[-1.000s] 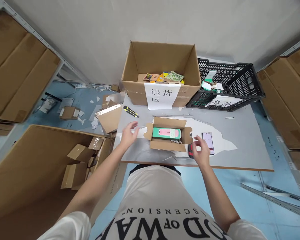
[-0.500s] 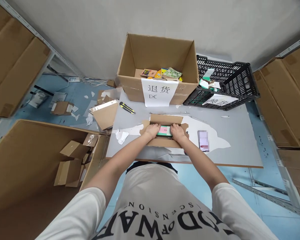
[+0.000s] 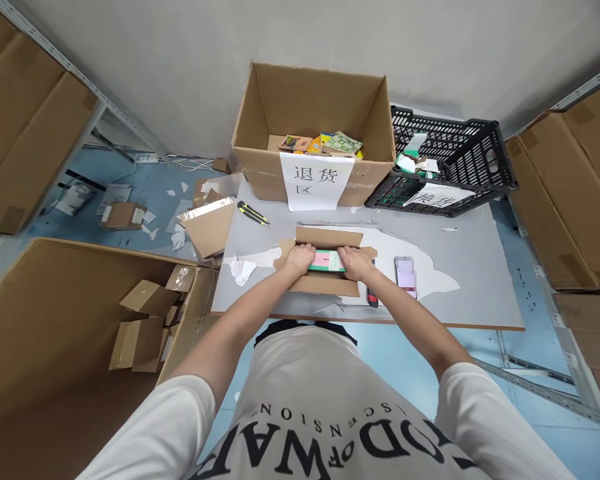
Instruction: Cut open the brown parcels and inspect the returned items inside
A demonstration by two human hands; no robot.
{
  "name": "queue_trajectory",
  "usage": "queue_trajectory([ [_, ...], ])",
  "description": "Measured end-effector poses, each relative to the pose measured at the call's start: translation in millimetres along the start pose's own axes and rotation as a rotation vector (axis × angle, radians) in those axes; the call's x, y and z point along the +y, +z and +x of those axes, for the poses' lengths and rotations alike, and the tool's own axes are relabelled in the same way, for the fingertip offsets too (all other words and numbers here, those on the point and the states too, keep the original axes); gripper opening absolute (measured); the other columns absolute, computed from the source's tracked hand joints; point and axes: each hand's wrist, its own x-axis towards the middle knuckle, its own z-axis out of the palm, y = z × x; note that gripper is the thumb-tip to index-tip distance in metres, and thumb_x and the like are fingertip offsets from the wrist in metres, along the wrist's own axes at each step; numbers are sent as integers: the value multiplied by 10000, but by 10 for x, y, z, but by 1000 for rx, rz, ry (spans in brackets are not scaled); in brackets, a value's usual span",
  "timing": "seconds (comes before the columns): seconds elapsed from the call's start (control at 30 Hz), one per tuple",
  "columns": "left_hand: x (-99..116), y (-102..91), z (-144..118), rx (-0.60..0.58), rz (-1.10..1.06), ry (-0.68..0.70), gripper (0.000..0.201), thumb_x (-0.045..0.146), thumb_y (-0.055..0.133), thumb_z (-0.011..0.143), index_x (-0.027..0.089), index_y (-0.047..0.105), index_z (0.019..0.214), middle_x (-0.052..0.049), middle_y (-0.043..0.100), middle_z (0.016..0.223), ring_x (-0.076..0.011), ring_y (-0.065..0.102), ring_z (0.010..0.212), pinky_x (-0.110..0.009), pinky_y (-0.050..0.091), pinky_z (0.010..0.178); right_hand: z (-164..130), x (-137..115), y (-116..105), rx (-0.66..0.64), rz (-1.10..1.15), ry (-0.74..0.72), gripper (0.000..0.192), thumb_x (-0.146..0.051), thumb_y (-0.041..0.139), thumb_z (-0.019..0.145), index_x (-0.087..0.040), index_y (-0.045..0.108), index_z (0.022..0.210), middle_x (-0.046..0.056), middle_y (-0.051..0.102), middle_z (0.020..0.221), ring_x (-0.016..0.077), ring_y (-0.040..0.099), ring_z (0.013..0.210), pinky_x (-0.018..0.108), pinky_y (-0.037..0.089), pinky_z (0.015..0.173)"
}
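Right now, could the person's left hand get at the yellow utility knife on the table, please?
Probably yes: the utility knife lies uncovered on the table beyond the left hand, though that hand grips the green box.

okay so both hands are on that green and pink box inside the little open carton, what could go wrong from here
The left hand and right hand grip the green and pink box by its ends inside the small open carton; the light carton might lift or slide with it.

The phone and a red and black tool lie close to the right forearm near the table edge; a sideways sweep could knock them off.
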Motion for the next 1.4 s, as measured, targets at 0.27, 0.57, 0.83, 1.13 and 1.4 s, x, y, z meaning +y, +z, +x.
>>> queue_trajectory([
  [0.27, -172, 25, -165, 54, -215, -8, 651, 269, 706, 656, 124, 421, 1222, -147, 548, 1209, -272, 583, 1058, -345, 469, 873, -200, 84, -133, 351, 484, -206, 756, -216, 617, 671, -154, 296, 1353, 152, 473, 1267, 284, 471, 1173, 434, 395, 979],
  [0.57, -482, -19, -681, 115, -211, 378, 786, 649, 571, 709, 131, 473, 1291, -159, 553, 1287, -313, 426, 1276, -492, 157, 1117, -136, 267, -162, 341, 540, -183, 812, -227, 654, 641, -163, 306, 1371, 164, 473, 1340, 309, 479, 1214, 463, 401, 982],
  [0.83, -376, 30, -660, 141, 10, 364, 500, 613, 619, 677, 165, 659, 896, -130, 685, 917, -321, 502, 1157, -568, 57, 1096, -171, 337, -462, 353, 465, -228, 780, -222, 673, 611, -142, 372, 1327, 159, 537, 1257, 302, 548, 1105, 437, 438, 926],
  [1.13, -458, -32, -407, 193, 13, 150, 454, 520, 642, 700, 159, 634, 975, -160, 661, 995, -319, 460, 1194, -556, 63, 1103, -797, 265, -1617, 395, 280, -194, 722, -225, 665, 661, -196, 398, 1331, 111, 508, 1287, 333, 479, 1172, 460, 381, 980],
  [1.4, -758, -267, -1, 166, 15, 108, 533, 488, 656, 674, 105, 620, 1043, -185, 639, 1096, -320, 388, 1278, -516, 66, 1114, -1051, 10, -1448, 277, 254, -182, 732, -233, 698, 652, -227, 401, 1321, 108, 541, 1211, 315, 516, 1085, 416, 443, 866],
])
